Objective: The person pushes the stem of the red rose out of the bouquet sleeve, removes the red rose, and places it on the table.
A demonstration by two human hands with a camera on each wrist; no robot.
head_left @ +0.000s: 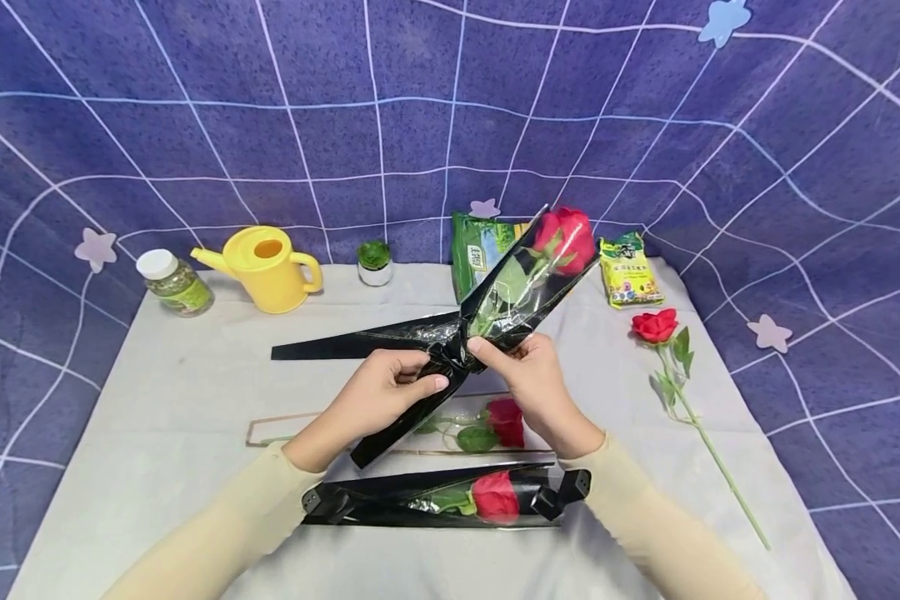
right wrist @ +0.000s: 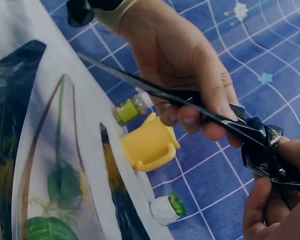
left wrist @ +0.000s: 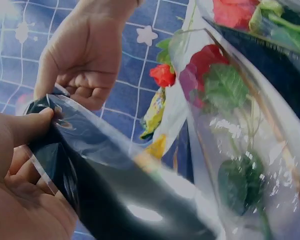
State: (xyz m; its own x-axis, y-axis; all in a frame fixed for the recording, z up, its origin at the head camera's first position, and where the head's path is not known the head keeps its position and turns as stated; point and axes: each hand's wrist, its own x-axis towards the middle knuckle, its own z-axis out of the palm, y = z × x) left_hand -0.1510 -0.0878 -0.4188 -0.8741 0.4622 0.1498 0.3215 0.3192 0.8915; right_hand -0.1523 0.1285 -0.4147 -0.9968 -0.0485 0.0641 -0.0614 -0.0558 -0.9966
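In the head view, both hands hold a red rose point(head_left: 567, 239) in a clear-and-black wrapping sleeve point(head_left: 521, 287) above the table, its bloom tilted up to the right. The sleeve is gathered at a bunched black knot point(head_left: 450, 354), from which one black tail point(head_left: 330, 340) points left and another reaches down-left. My left hand point(head_left: 375, 396) pinches the lower tail just below the knot. Thumb and fingers of my right hand point(head_left: 536, 383) grip the gathered part from the other side. In the right wrist view, the black film point(right wrist: 262, 150) runs between both hands.
Below the hands lie a rose in a clear sleeve point(head_left: 502, 422) and a black-wrapped rose point(head_left: 495, 497). A loose rose point(head_left: 656, 327) rests at right. Along the back stand a lidded jar point(head_left: 176, 283), yellow watering can point(head_left: 266, 271), small potted plant point(head_left: 375, 262), green bag point(head_left: 468, 250) and yellow packet point(head_left: 630, 271).
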